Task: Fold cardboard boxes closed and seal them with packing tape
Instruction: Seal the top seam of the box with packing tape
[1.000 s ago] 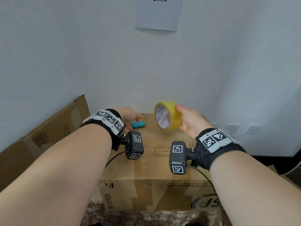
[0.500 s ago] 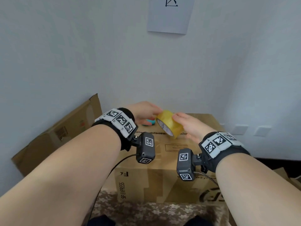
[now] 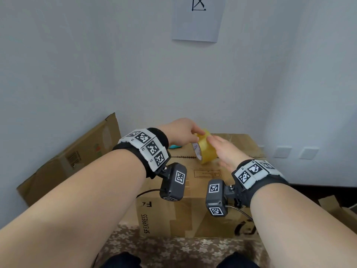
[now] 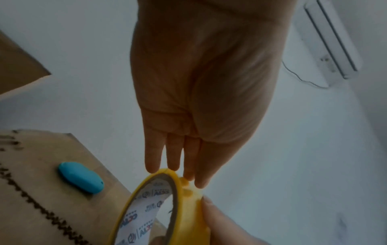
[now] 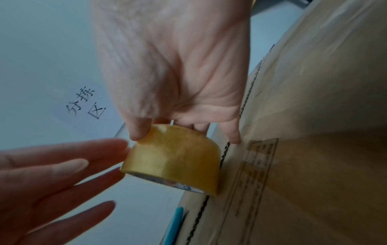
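Note:
A brown cardboard box (image 3: 195,192) marked SF EXPRESS stands in front of me with its top flaps folded shut. A dark zigzag line (image 5: 247,99) runs across the top. My right hand (image 3: 214,144) grips a yellow roll of packing tape (image 3: 205,150) just above the box top, thumb (image 5: 139,128) on one side of the roll (image 5: 173,157) and fingers on the other. My left hand (image 4: 176,173) reaches in from the left with straight fingers, whose tips touch the roll's upper rim (image 4: 167,172).
A small turquoise cutter (image 4: 80,177) lies on the box top, left of the roll. A second, flattened cardboard box (image 3: 69,159) leans against the wall at the left. A sheet of paper (image 3: 197,18) hangs on the wall above. Flowered cloth (image 3: 173,250) lies below the box.
My left hand has moved right from beside the turquoise cutter to the tape roll. My right hand has lowered the roll toward the box top.

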